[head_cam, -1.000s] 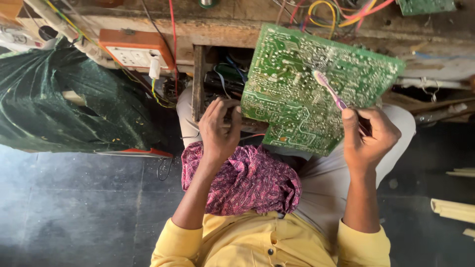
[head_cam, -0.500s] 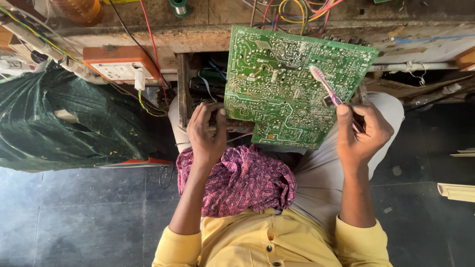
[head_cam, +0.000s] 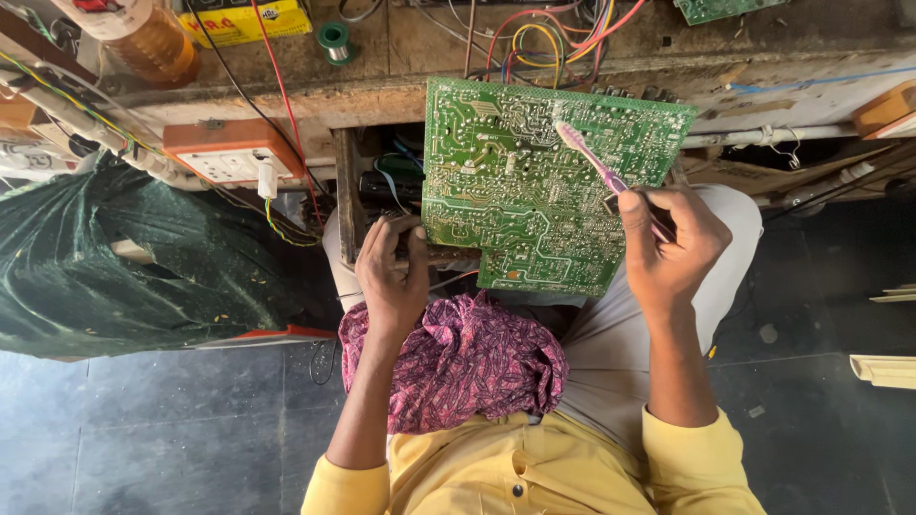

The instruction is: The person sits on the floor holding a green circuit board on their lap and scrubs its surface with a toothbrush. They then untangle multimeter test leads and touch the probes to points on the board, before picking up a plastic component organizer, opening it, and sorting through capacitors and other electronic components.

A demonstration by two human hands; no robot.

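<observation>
Green fibreglass filled the middle of my view: a large green printed circuit board (head_cam: 534, 181), solder side up, its silver joints and pale traces dense across it and one near-left corner cut away in a step. It sat tilted over my lap, its far edge against the worn wooden workbench (head_cam: 382, 95). My left hand (head_cam: 393, 272) was closed around the board's near-left edge, steadying it. My right hand (head_cam: 673, 243) was clamped on a pink plastic toothbrush (head_cam: 596, 167), whose bristled head lay on the board's far-right part. I judged the step to be brushing the solder side clean. The next stroke called for light pressure along the traces and a firm left-hand grip, so the board would not twist. A purple patterned cloth (head_cam: 458, 367) lay on my lap, near the board.
</observation>
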